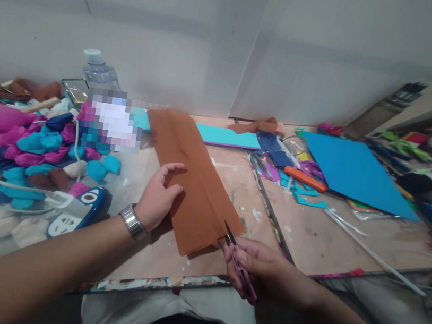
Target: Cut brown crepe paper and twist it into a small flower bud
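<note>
A long folded strip of brown crepe paper (190, 174) lies on the worn wooden table (309, 239), running from the back wall toward me. My left hand (158, 197), with a metal watch at the wrist, grips the paper's left edge, thumb on top. My right hand (265, 268) is closed round small pink-handled scissors (238, 261). Their blade tips touch the paper's near right corner.
A heap of pink, blue and teal crepe pieces (28, 151) fills the left side, with a blue-and-white device (76, 212) and a water bottle (97, 73). A blue sheet (355, 173), an orange cutter (304, 179) and paper scraps lie on the right. White wall behind.
</note>
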### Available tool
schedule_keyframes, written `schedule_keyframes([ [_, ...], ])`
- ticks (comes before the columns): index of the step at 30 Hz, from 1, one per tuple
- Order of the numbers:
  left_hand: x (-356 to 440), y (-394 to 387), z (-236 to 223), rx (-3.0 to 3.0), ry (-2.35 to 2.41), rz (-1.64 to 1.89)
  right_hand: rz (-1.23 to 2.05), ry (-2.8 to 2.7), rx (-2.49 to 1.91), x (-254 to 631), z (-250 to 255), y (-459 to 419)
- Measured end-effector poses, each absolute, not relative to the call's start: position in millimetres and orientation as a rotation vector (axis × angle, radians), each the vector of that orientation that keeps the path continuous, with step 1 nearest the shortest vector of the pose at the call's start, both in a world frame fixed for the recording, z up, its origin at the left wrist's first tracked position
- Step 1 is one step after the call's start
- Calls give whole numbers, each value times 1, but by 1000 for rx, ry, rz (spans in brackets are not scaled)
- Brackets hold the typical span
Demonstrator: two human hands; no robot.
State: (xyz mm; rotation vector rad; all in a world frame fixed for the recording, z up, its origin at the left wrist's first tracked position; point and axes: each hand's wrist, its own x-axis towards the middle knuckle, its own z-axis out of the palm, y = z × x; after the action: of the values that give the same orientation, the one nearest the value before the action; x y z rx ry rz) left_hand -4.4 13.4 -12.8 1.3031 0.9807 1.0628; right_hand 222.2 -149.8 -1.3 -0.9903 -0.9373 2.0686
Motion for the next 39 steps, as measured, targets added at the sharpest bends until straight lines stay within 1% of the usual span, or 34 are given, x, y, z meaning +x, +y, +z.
schedule_keyframes([
  [39, -4, 13, -12, 1280, 985, 1058, 2026, -1004, -1043, 220, 3, -150],
])
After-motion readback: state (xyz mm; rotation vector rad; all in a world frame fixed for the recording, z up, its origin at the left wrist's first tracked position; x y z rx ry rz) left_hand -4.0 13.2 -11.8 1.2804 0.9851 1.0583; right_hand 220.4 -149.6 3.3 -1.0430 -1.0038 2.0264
